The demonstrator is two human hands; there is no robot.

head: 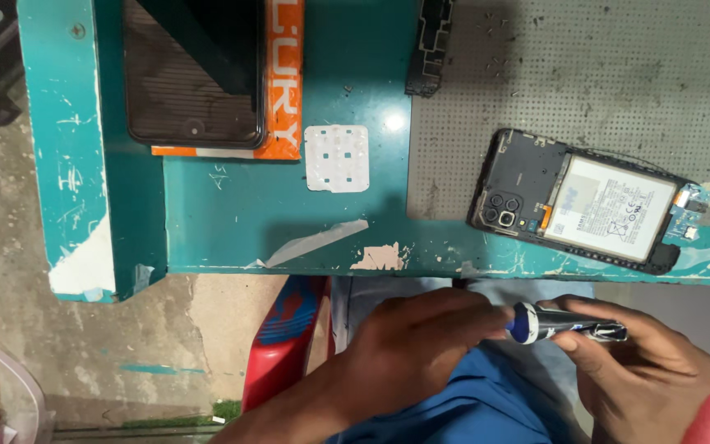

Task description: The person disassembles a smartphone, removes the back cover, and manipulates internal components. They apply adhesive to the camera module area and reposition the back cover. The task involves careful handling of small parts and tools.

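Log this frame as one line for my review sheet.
left hand: at tube cap | right hand: holds small tube | opened phone: on mat, untouched

Lay on teal table (232, 238): dark phone (193, 74) | white adhesive sheet (337, 158) | black frame piece (429, 45) | grey perforated mat (585, 74)

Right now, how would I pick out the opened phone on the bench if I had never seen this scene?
Start at the teal workbench and go to the grey perforated mat on its right side. At the mat's lower edge lies the opened phone, tilted, back cover off. Unlike the intact dark phone at upper left, it shows a white battery and camera lenses.
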